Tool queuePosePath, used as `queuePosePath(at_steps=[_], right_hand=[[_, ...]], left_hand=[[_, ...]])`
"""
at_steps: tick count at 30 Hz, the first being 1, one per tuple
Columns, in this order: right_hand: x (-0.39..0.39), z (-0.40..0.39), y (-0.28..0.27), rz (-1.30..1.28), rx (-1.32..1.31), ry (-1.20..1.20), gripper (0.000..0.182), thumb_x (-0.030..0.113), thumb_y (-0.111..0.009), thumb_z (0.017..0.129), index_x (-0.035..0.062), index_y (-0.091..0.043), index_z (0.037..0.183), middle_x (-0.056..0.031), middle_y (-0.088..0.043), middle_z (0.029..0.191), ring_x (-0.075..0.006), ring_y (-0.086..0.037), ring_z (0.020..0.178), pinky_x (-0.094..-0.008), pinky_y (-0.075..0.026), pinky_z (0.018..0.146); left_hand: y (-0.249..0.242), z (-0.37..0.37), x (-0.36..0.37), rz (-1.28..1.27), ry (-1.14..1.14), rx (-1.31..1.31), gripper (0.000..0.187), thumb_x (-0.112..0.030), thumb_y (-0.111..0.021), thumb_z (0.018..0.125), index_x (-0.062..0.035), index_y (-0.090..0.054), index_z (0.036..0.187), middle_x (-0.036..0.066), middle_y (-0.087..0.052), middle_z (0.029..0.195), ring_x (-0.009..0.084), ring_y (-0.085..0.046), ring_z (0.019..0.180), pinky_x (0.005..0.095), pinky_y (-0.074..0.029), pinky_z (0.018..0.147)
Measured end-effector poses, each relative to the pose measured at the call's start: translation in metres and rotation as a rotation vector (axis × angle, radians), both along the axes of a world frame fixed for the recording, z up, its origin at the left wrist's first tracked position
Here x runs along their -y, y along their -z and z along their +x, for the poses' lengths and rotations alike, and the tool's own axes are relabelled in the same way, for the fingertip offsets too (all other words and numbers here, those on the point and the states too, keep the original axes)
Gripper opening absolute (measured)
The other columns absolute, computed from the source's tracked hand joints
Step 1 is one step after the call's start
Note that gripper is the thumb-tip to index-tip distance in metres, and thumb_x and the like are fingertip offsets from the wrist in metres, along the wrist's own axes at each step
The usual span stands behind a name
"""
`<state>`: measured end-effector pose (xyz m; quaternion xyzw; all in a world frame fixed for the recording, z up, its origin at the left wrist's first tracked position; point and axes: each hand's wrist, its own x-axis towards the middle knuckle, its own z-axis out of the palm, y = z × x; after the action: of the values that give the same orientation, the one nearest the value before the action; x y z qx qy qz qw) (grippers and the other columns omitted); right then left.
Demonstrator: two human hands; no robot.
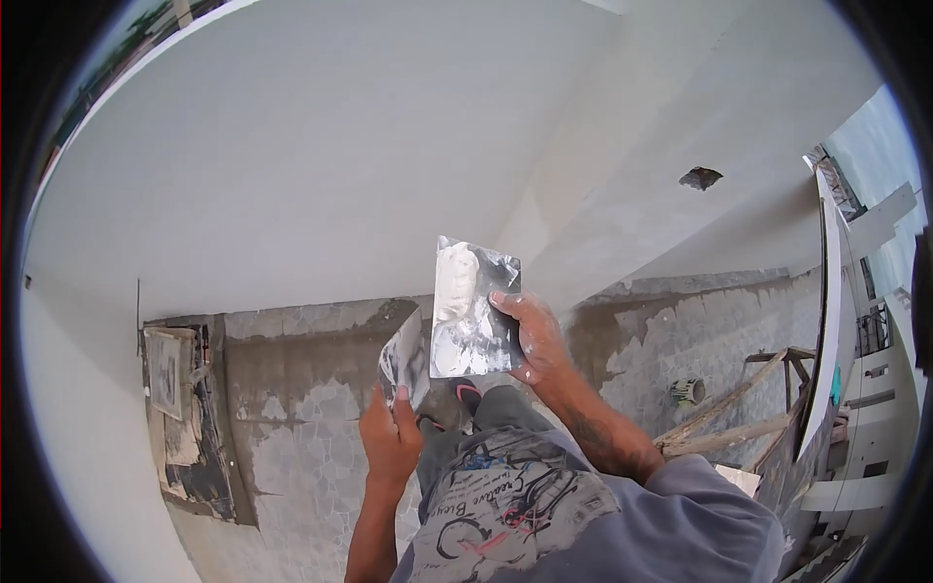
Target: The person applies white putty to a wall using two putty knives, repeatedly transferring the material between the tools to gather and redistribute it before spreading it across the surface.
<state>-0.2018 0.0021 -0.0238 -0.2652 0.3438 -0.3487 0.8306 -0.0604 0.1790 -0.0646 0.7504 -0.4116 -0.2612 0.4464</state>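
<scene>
My right hand (535,335) grips a flat, dark, square-cornered putty plate (501,345) by its right edge, thumb on top. A thick ridge of white putty (455,282) lies along the plate's left side, with thinner smears spread below it. To the left and slightly lower, my left hand (394,432) pinches a thin metal scraper blade (406,355) between thumb and fingers. White streaks mark that blade, which is tilted upward. A small gap separates the blade from the plate.
A pale smooth wall (340,155) rises in front, with a ragged hole (700,178) at right. Below are a patterned stone floor (311,447), a smeared bucket (687,391), a wooden frame (729,432) and a framed opening with boards (190,418) at left.
</scene>
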Motion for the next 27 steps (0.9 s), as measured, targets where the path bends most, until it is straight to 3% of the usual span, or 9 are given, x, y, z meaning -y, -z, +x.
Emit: queuePosePath(at_steps=[1, 4, 5, 8, 12, 14, 17, 20, 27], right_hand=[[0.003, -0.006, 0.001, -0.052, 0.002, -0.036, 0.035, 0.015, -0.06, 0.092, -0.0027, -0.052, 0.121, -0.0091, -0.063, 0.096, -0.0147, -0.067, 0.077, -0.031, -0.06, 0.065], [0.0, -0.008, -0.023, -0.144, 0.009, -0.078, 0.038, 0.011, -0.06, 0.091, -0.0063, -0.051, 0.123, -0.0113, -0.064, 0.1, -0.0178, -0.067, 0.083, -0.0328, -0.058, 0.073], [-0.001, -0.006, -0.026, -0.177, 0.009, -0.067, 0.038, 0.011, -0.06, 0.091, -0.0071, -0.05, 0.124, -0.0115, -0.064, 0.102, -0.018, -0.067, 0.084, -0.0328, -0.057, 0.075], [-0.004, -0.006, -0.015, -0.304, 0.006, -0.002, 0.038, 0.011, -0.059, 0.093, -0.0077, -0.05, 0.125, -0.0105, -0.064, 0.105, -0.0161, -0.065, 0.088, -0.0319, -0.054, 0.081], [-0.005, -0.009, -0.004, -0.625, -0.378, -0.08, 0.034, 0.017, -0.058, 0.096, -0.0045, -0.055, 0.123, -0.0053, -0.064, 0.103, -0.01, -0.059, 0.09, -0.0278, -0.048, 0.082], [-0.01, -0.01, -0.018, -0.773, -0.575, -0.122, 0.032, 0.019, -0.058, 0.097, -0.0024, -0.058, 0.121, -0.0035, -0.063, 0.102, -0.0081, -0.056, 0.09, -0.026, -0.046, 0.081], [-0.014, -0.009, -0.024, -0.831, -0.665, -0.102, 0.03, 0.02, -0.058, 0.098, -0.0015, -0.06, 0.119, -0.0036, -0.062, 0.102, -0.0097, -0.053, 0.092, -0.0252, -0.044, 0.083], [-0.021, -0.006, -0.031, -0.992, -0.716, -0.079, 0.031, 0.02, -0.058, 0.098, -0.0022, -0.06, 0.119, -0.0043, -0.063, 0.102, -0.0109, -0.054, 0.092, -0.026, -0.045, 0.083], [-0.029, 0.0, -0.036, -1.074, -0.71, -0.026, 0.027, 0.017, -0.059, 0.097, -0.0021, -0.062, 0.116, -0.0075, -0.065, 0.098, -0.0134, -0.057, 0.087, -0.0283, -0.046, 0.08]], left_hand=[[-0.003, -0.001, -0.002, 0.074, -0.064, -0.19, 0.034, -0.009, -0.05, 0.097, 0.0028, -0.052, 0.13, 0.017, -0.065, 0.11, 0.0209, -0.064, 0.088, 0.0287, -0.05, 0.074], [-0.001, 0.009, 0.007, -0.254, -0.193, -0.394, 0.034, -0.016, -0.047, 0.102, 0.0063, -0.051, 0.127, 0.014, -0.064, 0.112, 0.0161, -0.061, 0.094, 0.0257, -0.046, 0.082], [-0.007, 0.012, 0.009, -0.305, -0.249, -0.646, 0.037, -0.016, -0.05, 0.1, 0.0071, -0.05, 0.128, 0.011, -0.063, 0.115, 0.0164, -0.06, 0.099, 0.0265, -0.045, 0.088], [-0.017, 0.015, 0.015, -0.326, -0.327, -0.9, 0.038, -0.015, -0.052, 0.098, 0.0068, -0.049, 0.129, 0.012, -0.063, 0.115, 0.0166, -0.061, 0.1, 0.0283, -0.047, 0.088], [-0.023, 0.024, 0.016, -0.271, -0.305, -1.118, 0.039, -0.015, -0.053, 0.097, 0.0062, -0.049, 0.129, 0.013, -0.063, 0.113, 0.0171, -0.065, 0.097, 0.0301, -0.053, 0.084], [-0.023, 0.024, 0.018, -0.26, -0.309, -1.162, 0.039, -0.014, -0.053, 0.097, 0.0065, -0.049, 0.129, 0.013, -0.063, 0.113, 0.0174, -0.066, 0.095, 0.0298, -0.054, 0.082], [-0.025, 0.022, 0.022, -0.266, -0.307, -1.217, 0.039, -0.014, -0.053, 0.096, 0.0069, -0.049, 0.129, 0.013, -0.063, 0.113, 0.0175, -0.067, 0.094, 0.0297, -0.055, 0.081], [-0.027, 0.024, 0.021, -0.264, -0.288, -1.226, 0.039, -0.014, -0.053, 0.096, 0.0072, -0.05, 0.129, 0.014, -0.063, 0.112, 0.0178, -0.067, 0.093, 0.0298, -0.056, 0.08], [-0.034, 0.026, 0.027, -0.228, -0.276, -1.221, 0.041, -0.016, -0.054, 0.095, 0.0073, -0.05, 0.129, 0.012, -0.064, 0.111, 0.0159, -0.067, 0.092, 0.0292, -0.056, 0.078]])
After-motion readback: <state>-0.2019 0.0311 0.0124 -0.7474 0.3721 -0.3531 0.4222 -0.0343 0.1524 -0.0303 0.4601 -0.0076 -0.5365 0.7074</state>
